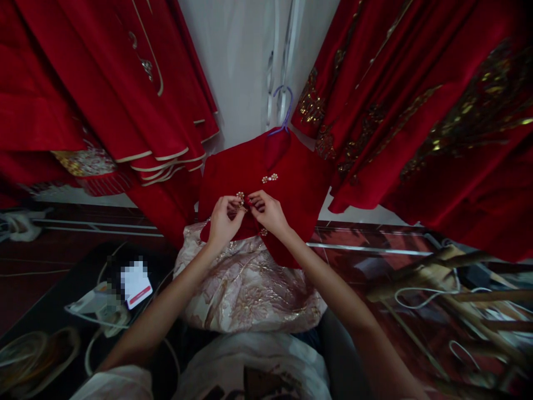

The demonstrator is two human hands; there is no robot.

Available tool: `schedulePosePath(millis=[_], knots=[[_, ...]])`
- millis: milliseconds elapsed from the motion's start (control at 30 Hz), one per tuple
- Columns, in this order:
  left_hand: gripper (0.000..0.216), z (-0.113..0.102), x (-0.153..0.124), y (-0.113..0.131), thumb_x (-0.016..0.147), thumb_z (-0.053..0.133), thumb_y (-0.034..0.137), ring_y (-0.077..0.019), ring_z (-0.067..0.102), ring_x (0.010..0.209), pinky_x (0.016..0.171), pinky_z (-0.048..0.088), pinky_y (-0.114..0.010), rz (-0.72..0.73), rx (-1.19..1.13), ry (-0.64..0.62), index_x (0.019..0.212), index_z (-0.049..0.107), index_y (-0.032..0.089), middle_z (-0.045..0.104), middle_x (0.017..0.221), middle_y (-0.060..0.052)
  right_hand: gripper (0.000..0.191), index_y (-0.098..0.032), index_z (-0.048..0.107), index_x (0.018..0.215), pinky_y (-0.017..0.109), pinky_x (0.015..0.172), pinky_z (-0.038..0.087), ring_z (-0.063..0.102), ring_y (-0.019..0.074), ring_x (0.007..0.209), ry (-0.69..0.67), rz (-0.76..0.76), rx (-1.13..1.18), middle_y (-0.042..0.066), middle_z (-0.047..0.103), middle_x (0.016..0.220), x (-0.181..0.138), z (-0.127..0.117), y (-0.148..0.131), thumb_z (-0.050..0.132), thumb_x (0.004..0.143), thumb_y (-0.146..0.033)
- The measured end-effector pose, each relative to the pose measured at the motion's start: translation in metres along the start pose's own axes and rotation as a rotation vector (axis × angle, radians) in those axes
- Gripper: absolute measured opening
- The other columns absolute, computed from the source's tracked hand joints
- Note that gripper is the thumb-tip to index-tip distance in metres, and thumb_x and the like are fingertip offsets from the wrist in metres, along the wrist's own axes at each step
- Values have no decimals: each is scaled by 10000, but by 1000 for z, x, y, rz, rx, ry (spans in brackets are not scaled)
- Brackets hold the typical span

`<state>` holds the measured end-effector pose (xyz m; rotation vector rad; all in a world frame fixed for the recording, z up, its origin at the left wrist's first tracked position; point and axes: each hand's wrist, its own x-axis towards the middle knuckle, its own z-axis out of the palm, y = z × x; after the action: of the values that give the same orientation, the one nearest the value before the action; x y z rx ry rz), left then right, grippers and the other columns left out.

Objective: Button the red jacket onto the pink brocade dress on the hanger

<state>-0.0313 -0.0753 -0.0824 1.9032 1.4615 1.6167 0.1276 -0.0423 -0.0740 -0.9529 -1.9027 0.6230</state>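
A red jacket (pixel 233 169) hangs on a purple hanger (pixel 287 105) in front of me. Its upper front is joined by a gold, flower-shaped clasp (pixel 270 178). Below that, my left hand (pixel 225 223) pinches a second gold clasp (pixel 240 197) between thumb and fingers. Just beside it, my right hand (pixel 268 214) has its fingertips closed at the jacket's other front edge; what exactly they grip is too small to make out. Another clasp piece (pixel 264 231) shows under my right hand. Pale brocade fabric (pixel 250 289) with a floral pattern lies across my lap beneath the jacket's hem.
Red garments with pale trim (pixel 104 111) hang on the left, and red garments with gold embroidery (pixel 416 133) on the right. Behind is a white cabinet (pixel 241 66). A lit phone (pixel 136 283) and cables lie on a dark surface at left. Wooden bars (pixel 453 294) stand at right.
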Motion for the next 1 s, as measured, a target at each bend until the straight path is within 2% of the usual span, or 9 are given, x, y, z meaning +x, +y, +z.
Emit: schedulePosePath(millis=[100, 200, 367, 533, 700, 833, 1000], knots=[[258, 4, 5, -20, 761, 610, 169, -136, 621, 799, 750, 513, -279, -72, -114, -67, 1015, 566, 184, 637, 922, -37, 316, -204, 576, 1056, 237, 705, 532, 605, 110, 783, -13, 14, 71, 27, 630, 959, -2, 3, 1, 585, 747, -137], [262, 6, 6, -30, 761, 591, 164, -137, 638, 807, 777, 524, -294, -95, -212, -97, 1022, 570, 180, 652, 929, -42, 252, -198, 570, 1023, 240, 696, 534, 613, 115, 797, -3, 49, 132, 34, 629, 960, 0, 5, 2, 604, 774, -213], [302, 11, 6, -24, 727, 616, 153, -121, 625, 791, 773, 531, -281, -117, -213, -97, 1023, 559, 177, 638, 965, -48, 197, -198, 539, 893, 227, 629, 518, 613, 107, 726, 57, 116, 193, 17, 630, 891, 6, 13, 5, 590, 829, -378], [345, 19, 4, -20, 722, 594, 123, -106, 615, 742, 716, 533, -256, -131, -217, -88, 1049, 508, 192, 607, 903, -18, 209, -193, 534, 872, 223, 632, 505, 593, 101, 695, 118, 137, 185, -7, 610, 811, 8, 20, 3, 655, 774, -331], [368, 24, -4, -21, 724, 598, 127, -112, 611, 807, 726, 538, -255, -130, -191, 10, 1071, 492, 191, 577, 1024, -50, 251, -176, 581, 943, 224, 660, 505, 587, 95, 679, 148, 162, 213, -12, 613, 775, 10, 23, 2, 685, 746, -292], [363, 23, -10, -20, 748, 606, 155, -113, 609, 839, 782, 534, -278, -132, -215, 22, 1081, 471, 201, 575, 1059, -53, 244, -171, 618, 930, 237, 690, 516, 600, 100, 689, 148, 204, 249, -4, 638, 770, 11, 15, 4, 699, 729, -283], [361, 21, -11, -18, 767, 619, 176, -116, 618, 838, 810, 525, -290, -146, -265, -23, 1097, 474, 199, 618, 1038, -60, 211, -162, 679, 915, 249, 691, 514, 600, 107, 686, 112, 196, 207, 15, 657, 779, 10, -9, 9, 693, 732, -267]])
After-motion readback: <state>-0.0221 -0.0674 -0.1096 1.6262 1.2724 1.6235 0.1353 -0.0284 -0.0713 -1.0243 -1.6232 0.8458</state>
